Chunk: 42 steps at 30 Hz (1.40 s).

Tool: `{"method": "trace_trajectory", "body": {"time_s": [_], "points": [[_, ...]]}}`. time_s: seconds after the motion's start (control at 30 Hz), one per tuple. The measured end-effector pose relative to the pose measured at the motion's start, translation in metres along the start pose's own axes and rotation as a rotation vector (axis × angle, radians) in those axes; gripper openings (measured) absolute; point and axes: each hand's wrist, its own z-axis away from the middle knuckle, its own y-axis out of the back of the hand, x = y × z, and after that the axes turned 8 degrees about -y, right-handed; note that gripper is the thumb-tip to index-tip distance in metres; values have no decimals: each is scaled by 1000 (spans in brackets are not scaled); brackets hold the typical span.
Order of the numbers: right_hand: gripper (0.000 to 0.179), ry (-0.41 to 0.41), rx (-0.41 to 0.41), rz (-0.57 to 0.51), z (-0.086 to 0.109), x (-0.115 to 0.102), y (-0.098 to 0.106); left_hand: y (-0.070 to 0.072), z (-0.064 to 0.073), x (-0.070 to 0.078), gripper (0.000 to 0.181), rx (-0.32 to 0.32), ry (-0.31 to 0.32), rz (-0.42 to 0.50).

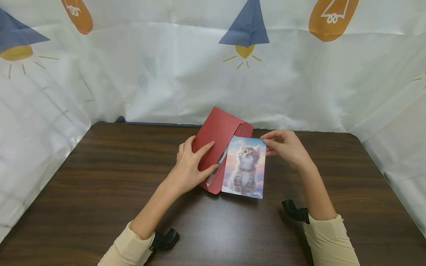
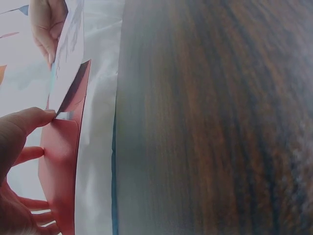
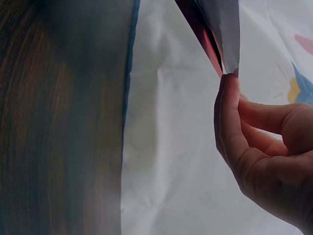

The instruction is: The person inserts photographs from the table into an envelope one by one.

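A red envelope [image 1: 217, 131] stands tilted in the middle, its flap side facing right and a pale strip [image 1: 221, 157] showing along its opening. My left hand [image 1: 191, 164] grips it from the left, thumb and forefinger spread over its front, other fingers at its far edge. In the left wrist view the thumb [image 2: 36, 117] touches the envelope near the opening. A kitten picture card [image 1: 244, 166] overlaps the envelope's right side. Its upper right corner is pinched by my right hand [image 1: 287, 147]; the right wrist view shows those fingertips [image 3: 231, 83] at the card's edge.
Beneath is a dark wood-grain table [image 1: 100, 192] with rounded back corners. A white curtain [image 1: 159, 74] printed with lamps hangs behind it and along both sides. Black wrist mounts [image 1: 164, 239] stick out from both cream sleeves [image 1: 128, 245].
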Motion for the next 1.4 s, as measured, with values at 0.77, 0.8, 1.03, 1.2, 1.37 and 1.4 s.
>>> {"method": "trace_trajectory", "body": {"time_s": [0.77,0.8,1.03,1.2,1.37,1.4], "points": [[33,-42,45,-143,-4,3,-14,0,0,3,65,-9,16,-7],[33,-43,45,-152,-4,3,-15,0,0,3,65,-12,17,-8],[35,-43,49,-177,-5,3,-19,-1,0,3,65,-9,12,-7],[36,-53,46,-209,-6,3,-23,-1,0,3,65,-2,4,-9],[37,-59,51,-209,-6,2,-25,0,-1,4,64,-12,15,-1],[37,-58,53,-207,-6,2,-25,0,-1,4,63,-14,18,1]]}}
